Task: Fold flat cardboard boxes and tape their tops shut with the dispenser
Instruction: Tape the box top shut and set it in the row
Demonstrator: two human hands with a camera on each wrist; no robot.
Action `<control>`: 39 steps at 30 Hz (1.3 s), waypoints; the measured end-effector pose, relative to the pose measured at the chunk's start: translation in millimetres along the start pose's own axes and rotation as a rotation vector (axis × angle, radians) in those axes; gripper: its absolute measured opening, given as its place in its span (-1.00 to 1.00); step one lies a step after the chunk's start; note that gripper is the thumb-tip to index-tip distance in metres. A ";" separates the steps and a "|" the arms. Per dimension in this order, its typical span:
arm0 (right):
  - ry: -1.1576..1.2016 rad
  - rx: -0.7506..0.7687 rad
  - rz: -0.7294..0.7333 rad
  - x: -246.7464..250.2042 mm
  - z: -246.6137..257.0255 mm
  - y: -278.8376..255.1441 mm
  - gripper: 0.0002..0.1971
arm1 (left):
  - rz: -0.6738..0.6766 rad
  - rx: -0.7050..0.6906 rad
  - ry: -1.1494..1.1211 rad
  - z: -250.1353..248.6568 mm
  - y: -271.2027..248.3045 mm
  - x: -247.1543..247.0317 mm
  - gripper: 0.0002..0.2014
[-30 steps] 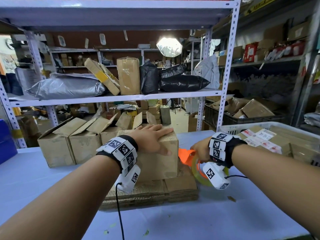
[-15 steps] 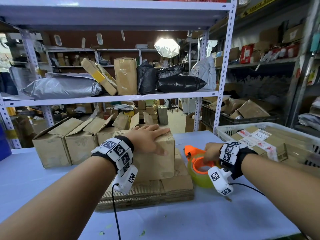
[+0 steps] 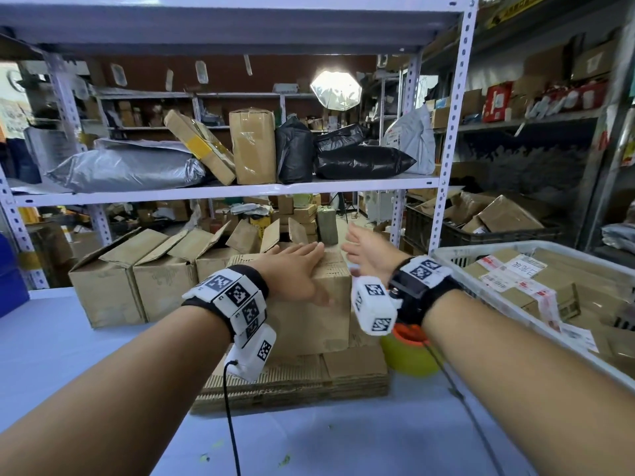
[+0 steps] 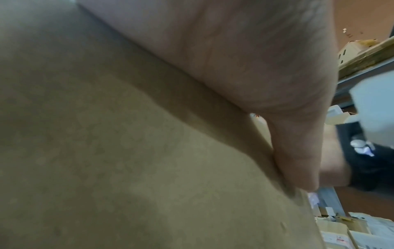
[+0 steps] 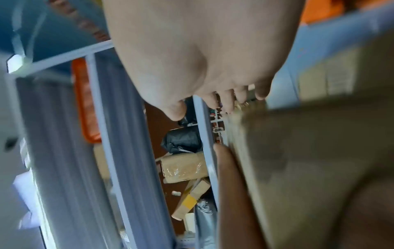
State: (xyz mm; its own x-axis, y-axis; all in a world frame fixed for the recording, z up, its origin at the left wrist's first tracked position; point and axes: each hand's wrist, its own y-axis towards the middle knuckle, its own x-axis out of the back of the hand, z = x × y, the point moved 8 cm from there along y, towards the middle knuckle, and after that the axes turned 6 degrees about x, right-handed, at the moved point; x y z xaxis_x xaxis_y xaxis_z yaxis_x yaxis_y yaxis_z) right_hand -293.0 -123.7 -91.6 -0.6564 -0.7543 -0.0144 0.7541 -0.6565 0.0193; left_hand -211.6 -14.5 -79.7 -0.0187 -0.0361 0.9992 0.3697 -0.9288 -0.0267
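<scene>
two bare hands reach forward over a pale blue table [image 3: 68,355], seen from a head camera looking down along both forearms. the left hand [image 3: 292,273] lies palm down on top of a folded brown box [image 3: 309,324], fingers straight and together pointing to the far right, the thumb hanging over the near top edge; it grasps nothing and seems to press the top flaps flat so they do not spring up. the left wrist view, very close and blurred, shows the palm and thumb flat against plain cardboard. the box stands in the middle of the table on a stack of flat boxes [image 3: 292,383], probably the supply waiting to be folded. the right hand [image 3: 367,254] hovers just beside the box's far right top corner, palm turned leftward, fingers spread, relaxed and empty; whether it touches the box i cannot tell. the tape dispenser [image 3: 409,352], orange with a yellowish roll, sits on the table just right of the stack, partly hidden under the right wrist, within easy reach for the taping. open folded boxes [image 3: 137,276] stand in a row on the far left of the table, likely waiting their turn, and a white crate [image 3: 457,266] of parcels sits at the right. metal shelving with bags and parcels fills the far side.
</scene>
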 end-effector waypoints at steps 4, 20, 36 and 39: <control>0.134 -0.038 0.054 -39.1 -13.9 4.8 -0.43 | 0.005 0.011 0.009 -1.2 -0.8 -0.9 -0.01; -0.342 0.066 0.106 -26.7 -3.0 2.2 -0.35 | 0.105 0.423 -0.537 100.3 -34.2 -5.4 -0.42; -0.198 0.079 -0.055 -18.6 -18.1 -10.4 -0.13 | -0.111 0.437 -0.890 100.1 -43.4 -8.9 -0.55; 0.187 0.044 -0.051 -23.0 -39.4 -23.7 -0.63 | -0.171 0.361 -1.392 100.8 -51.1 -17.6 -0.50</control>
State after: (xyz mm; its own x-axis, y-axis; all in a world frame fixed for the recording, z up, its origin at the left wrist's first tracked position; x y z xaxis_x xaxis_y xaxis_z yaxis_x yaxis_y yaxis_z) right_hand -294.8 -90.8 -131.1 -0.6748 -0.7097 -0.2022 0.7153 -0.6964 0.0572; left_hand -136.5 70.7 -92.8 0.7378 0.6401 0.2144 0.6691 -0.7355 -0.1068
